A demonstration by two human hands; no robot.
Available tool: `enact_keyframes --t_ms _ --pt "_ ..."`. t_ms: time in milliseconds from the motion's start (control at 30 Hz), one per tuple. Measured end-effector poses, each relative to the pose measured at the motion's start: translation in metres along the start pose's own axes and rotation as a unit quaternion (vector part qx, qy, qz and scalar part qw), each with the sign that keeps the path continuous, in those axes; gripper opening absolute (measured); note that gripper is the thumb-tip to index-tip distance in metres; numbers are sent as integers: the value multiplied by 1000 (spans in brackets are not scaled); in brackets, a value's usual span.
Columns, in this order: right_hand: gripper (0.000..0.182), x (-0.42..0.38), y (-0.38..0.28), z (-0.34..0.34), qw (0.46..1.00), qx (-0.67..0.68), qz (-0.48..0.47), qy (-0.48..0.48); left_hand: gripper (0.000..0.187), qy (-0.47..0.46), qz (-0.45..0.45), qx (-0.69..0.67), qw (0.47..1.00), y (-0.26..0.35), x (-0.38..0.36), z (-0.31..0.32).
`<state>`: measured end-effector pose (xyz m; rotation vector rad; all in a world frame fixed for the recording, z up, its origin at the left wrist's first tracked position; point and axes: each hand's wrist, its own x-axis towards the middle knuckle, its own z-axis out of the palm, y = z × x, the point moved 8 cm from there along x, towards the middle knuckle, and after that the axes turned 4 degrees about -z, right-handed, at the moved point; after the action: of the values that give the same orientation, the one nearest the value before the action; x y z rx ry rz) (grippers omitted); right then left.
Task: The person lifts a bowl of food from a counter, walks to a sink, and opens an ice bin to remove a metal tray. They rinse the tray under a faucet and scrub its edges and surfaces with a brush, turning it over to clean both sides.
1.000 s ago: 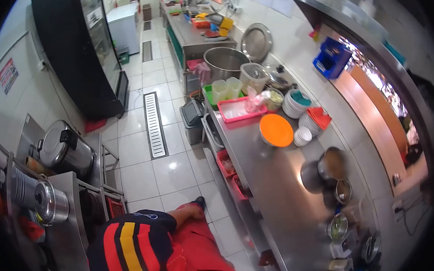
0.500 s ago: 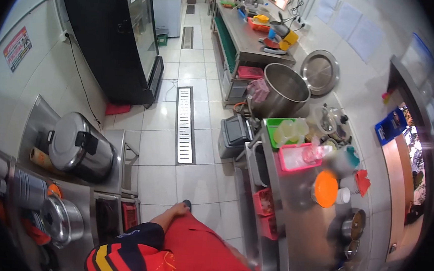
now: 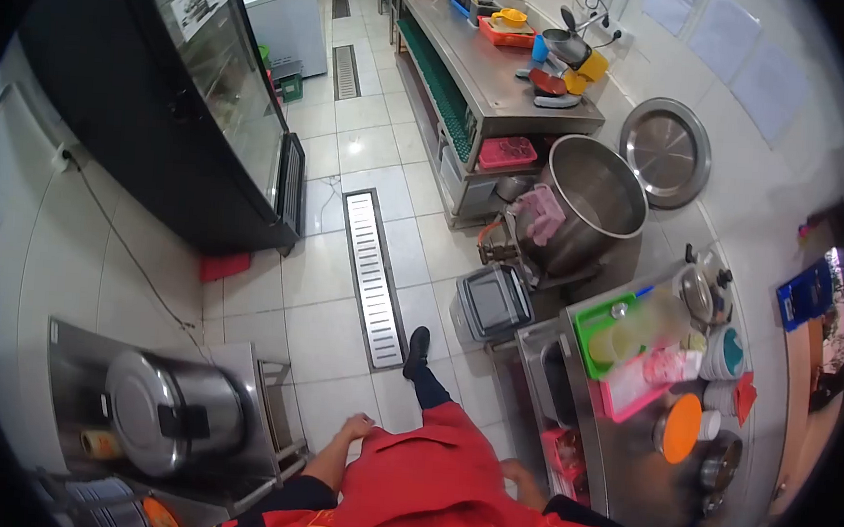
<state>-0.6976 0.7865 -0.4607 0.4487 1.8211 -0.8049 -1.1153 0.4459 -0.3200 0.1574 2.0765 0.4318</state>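
My left hand (image 3: 358, 426) hangs at the left edge of the red apron (image 3: 429, 472), over the floor tiles. Its fingers are curled in, and I see nothing in them. On the apron's other side is my right hand (image 3: 517, 474), low and near the steel counter; its fingers are hidden and blurred. A dark shoe (image 3: 418, 350) is stretched forward beside the floor drain grate (image 3: 375, 280). Neither hand touches the counters.
To the right, a steel counter (image 3: 580, 447) bears a green tray (image 3: 591, 346), a pink tray (image 3: 622, 396) and an orange lid (image 3: 683, 427). A grey bin (image 3: 493, 302) and large pot (image 3: 595, 197) stand ahead. A lidded pot (image 3: 166, 412) is at left, beyond it a black fridge (image 3: 161, 103).
The view has moved forward and turned, bringing the bin and large pot closer. My right hand and a forward leg have come into sight. My left hand stays beside the apron.
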Motion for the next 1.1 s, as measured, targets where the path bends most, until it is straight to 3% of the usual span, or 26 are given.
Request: enact_keyframes --t_ms 33,133,167,233,300,333,367,433,500,600,667,733,767,800,833,867,900,933,967,1033,1100 --pt "67 1 -22 -29 998 64 17 5 52 -14 12 -8 1000 12 14 -2" --pt "66 17 -89 -135 928 363 67 51 49 -146 189 -121 964 45 55 -27" --pt "67 30 -112 -179 928 366 46 58 48 -79 118 -99 985 46 72 -61" --pt "65 73 -164 -288 979 181 -96 16 44 56 -20 -39 997 58 108 -158" --pt "41 84 -223 -431 990 -29 -40 135 41 93 -25 27 995 84 148 -241" --pt "41 97 -250 -492 983 -61 -75 155 40 127 -3 -21 992 102 164 -283" --pt "41 81 -284 -558 981 -30 -68 181 39 162 19 -70 984 117 179 -324" --pt "37 74 -353 -681 930 -95 -161 317 40 222 -5 -177 959 130 222 -390" --pt "36 77 -418 -782 932 -15 -221 286 40 248 -3 -232 941 150 255 -433" --pt "34 65 -496 -893 922 174 -218 271 40 246 -30 -237 939 155 335 -461" --pt "34 88 -518 -941 924 143 -187 301 43 184 -32 -128 974 188 357 -467" --pt "35 127 -527 -966 924 113 -179 320 45 140 83 -56 985 213 395 -491" --pt "37 160 -517 -973 923 92 -187 325 45 107 44 -40 992 209 417 -513" --pt "38 202 -505 -963 942 -68 -153 291 46 76 5 -31 997 207 440 -537" --pt "36 244 -485 -946 913 -186 -169 322 47 48 -35 -25 998 215 464 -561" --pt "35 260 -471 -939 966 -79 -88 231 47 44 -33 6 998 235 480 -596" --pt "40 321 -442 -912 975 -109 -79 179 47 38 -34 39 998 253 481 -632" --pt "41 303 -464 -900 974 -186 -127 11 48 28 -38 76 996 264 490 -667" --pt "41 294 -469 -899 983 -138 -114 -30 48 9 -26 105 994 277 505 -699" --pt "41 296 -462 -910 999 20 -35 -6 48 0 -31 100 995 312 541 -767" --pt "41 302 -464 -935 994 110 7 6 47 48 -39 -7 998 334 592 -834"
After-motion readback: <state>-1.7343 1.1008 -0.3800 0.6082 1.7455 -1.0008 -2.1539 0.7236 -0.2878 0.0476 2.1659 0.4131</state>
